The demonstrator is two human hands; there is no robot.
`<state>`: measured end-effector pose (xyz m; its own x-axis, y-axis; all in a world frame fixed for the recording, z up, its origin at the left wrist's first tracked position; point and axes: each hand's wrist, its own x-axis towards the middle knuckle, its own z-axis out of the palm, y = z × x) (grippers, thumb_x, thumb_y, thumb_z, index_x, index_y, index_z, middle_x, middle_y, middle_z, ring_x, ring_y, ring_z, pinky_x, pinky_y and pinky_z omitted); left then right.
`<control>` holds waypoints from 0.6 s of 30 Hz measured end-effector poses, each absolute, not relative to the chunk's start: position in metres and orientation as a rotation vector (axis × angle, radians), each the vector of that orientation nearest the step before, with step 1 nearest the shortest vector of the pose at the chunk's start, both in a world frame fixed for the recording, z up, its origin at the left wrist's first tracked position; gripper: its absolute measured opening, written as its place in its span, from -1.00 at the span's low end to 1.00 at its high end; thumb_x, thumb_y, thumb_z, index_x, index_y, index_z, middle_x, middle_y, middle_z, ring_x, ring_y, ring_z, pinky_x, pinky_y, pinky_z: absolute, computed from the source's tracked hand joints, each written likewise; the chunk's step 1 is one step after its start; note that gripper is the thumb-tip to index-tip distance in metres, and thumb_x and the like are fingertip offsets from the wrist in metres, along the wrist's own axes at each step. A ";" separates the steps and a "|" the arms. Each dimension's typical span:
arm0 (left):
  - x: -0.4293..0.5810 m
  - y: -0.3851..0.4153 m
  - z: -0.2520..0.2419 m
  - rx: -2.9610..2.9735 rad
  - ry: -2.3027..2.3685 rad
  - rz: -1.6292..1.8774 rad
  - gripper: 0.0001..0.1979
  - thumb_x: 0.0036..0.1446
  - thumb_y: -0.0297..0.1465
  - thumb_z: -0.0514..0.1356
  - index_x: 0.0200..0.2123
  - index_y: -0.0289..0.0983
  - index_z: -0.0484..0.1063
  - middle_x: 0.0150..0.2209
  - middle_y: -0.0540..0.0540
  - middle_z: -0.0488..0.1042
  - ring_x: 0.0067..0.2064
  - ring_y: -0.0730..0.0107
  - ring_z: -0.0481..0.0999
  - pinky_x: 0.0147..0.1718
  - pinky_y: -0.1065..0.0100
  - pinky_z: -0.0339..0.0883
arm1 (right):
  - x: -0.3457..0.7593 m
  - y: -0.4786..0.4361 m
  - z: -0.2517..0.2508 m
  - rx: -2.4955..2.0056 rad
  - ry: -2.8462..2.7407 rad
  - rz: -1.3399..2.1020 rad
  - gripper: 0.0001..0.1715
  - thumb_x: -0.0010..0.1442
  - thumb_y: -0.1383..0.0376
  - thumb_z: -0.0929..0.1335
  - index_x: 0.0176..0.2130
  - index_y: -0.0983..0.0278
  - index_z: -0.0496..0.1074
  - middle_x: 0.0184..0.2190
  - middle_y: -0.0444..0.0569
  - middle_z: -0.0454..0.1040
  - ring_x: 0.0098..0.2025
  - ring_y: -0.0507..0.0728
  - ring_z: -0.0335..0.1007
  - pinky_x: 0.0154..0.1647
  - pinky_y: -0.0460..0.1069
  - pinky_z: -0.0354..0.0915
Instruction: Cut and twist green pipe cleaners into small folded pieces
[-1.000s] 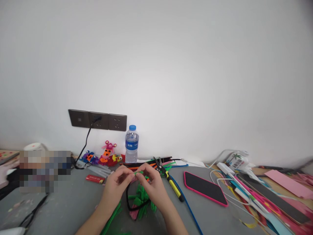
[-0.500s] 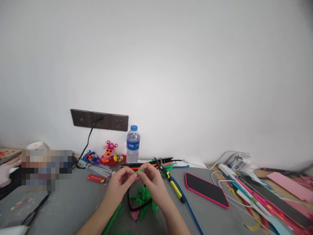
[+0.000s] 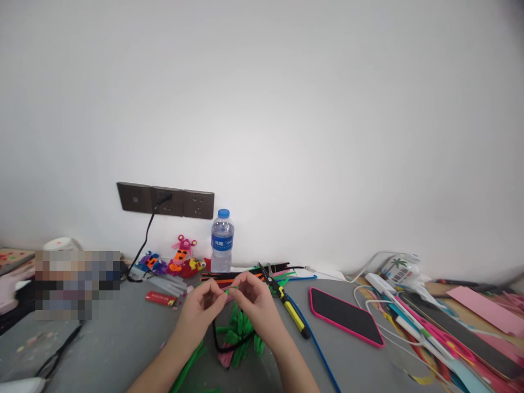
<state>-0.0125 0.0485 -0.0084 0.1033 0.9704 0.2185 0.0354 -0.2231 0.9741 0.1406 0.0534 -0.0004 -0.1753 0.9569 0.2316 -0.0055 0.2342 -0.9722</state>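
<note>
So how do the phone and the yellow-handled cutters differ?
The phone is a flat slab with a black face and pink edge; the cutters are slimmer, with yellow-and-black handles. The cutters lie close to the right hand; the phone lies farther off. Both rest unheld on the gray table.

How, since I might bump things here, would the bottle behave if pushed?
The bottle would probably tip fairly easily, being tall and narrow. Lying down, its round body could roll. With the blue cap on, anything inside would likely stay put.

Gry tbl [image 3: 118, 344] w/ phone [image 3: 346, 317], pliers [image 3: 291, 309], grn stems [image 3: 239, 323]
</note>
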 end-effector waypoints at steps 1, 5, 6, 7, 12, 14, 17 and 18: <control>-0.012 0.049 -0.009 1.440 1.054 1.272 -0.77 0.05 -0.32 0.20 -0.57 -0.25 0.26 -0.57 0.12 0.19 -0.49 0.45 0.19 -0.50 0.47 0.08 | 0.140 0.053 0.000 -0.961 -1.449 1.152 -0.83 0.12 0.23 0.39 -0.37 0.28 0.36 -0.51 -0.17 0.29 -0.46 0.02 0.15 -0.44 -0.08 0.09; -0.013 0.049 -0.009 1.428 1.057 1.282 -0.76 0.01 -0.36 0.19 -0.60 -0.23 0.20 -0.58 0.13 0.15 -0.50 0.46 0.15 -0.51 0.47 0.05 | 0.140 0.053 0.003 -0.972 -1.441 1.175 -0.81 0.12 0.20 0.39 -0.38 0.29 0.39 -0.50 -0.16 0.31 -0.47 0.02 0.15 -0.44 -0.08 0.09; -0.013 0.049 -0.009 1.437 1.065 1.288 -0.76 0.01 -0.37 0.19 -0.60 -0.23 0.20 -0.59 0.13 0.14 -0.51 0.46 0.14 -0.51 0.46 0.04 | 0.140 0.053 0.003 -0.969 -1.438 1.181 -0.80 0.13 0.19 0.39 -0.39 0.29 0.40 -0.50 -0.16 0.31 -0.47 0.01 0.15 -0.45 -0.09 0.09; -0.014 0.050 -0.009 1.448 1.076 1.291 -0.76 0.01 -0.37 0.19 -0.60 -0.23 0.19 -0.59 0.13 0.13 -0.51 0.46 0.13 -0.51 0.46 0.03 | 0.140 0.053 0.004 -0.967 -1.433 1.185 -0.79 0.13 0.18 0.38 -0.39 0.29 0.40 -0.51 -0.16 0.31 -0.48 0.01 0.15 -0.45 -0.09 0.09; -0.014 0.050 -0.010 1.497 1.109 1.284 -0.77 0.02 -0.36 0.16 -0.60 -0.22 0.17 -0.58 0.13 0.11 -0.51 0.45 0.12 -0.51 0.45 0.02 | 0.139 0.054 0.005 -0.969 -1.415 1.191 -0.75 0.14 0.15 0.37 -0.39 0.30 0.42 -0.51 -0.16 0.32 -0.49 0.01 0.14 -0.47 -0.09 0.08; -0.014 0.050 -0.010 1.518 1.122 1.273 -0.77 0.01 -0.36 0.16 -0.60 -0.22 0.17 -0.58 0.12 0.12 -0.51 0.45 0.13 -0.51 0.44 0.03 | 0.139 0.054 0.005 -0.978 -1.418 1.176 -0.76 0.13 0.16 0.37 -0.39 0.30 0.42 -0.52 -0.16 0.31 -0.49 0.00 0.14 -0.47 -0.09 0.08; -0.014 0.050 -0.008 1.555 1.157 1.277 -0.77 -0.01 -0.36 0.16 -0.61 -0.21 0.16 -0.58 0.12 0.12 -0.52 0.45 0.14 -0.52 0.44 0.03 | 0.139 0.053 0.003 -1.006 -1.435 1.128 -0.77 0.13 0.18 0.37 -0.43 0.31 0.41 -0.52 -0.15 0.33 -0.47 0.01 0.16 -0.44 -0.09 0.11; -0.014 0.050 -0.008 1.570 1.172 1.283 -0.77 -0.02 -0.36 0.15 -0.61 -0.21 0.15 -0.58 0.12 0.11 -0.52 0.45 0.14 -0.53 0.45 0.03 | 0.139 0.053 0.003 -1.017 -1.439 1.114 -0.77 0.12 0.19 0.38 -0.45 0.31 0.40 -0.53 -0.15 0.33 -0.47 0.01 0.17 -0.44 -0.09 0.11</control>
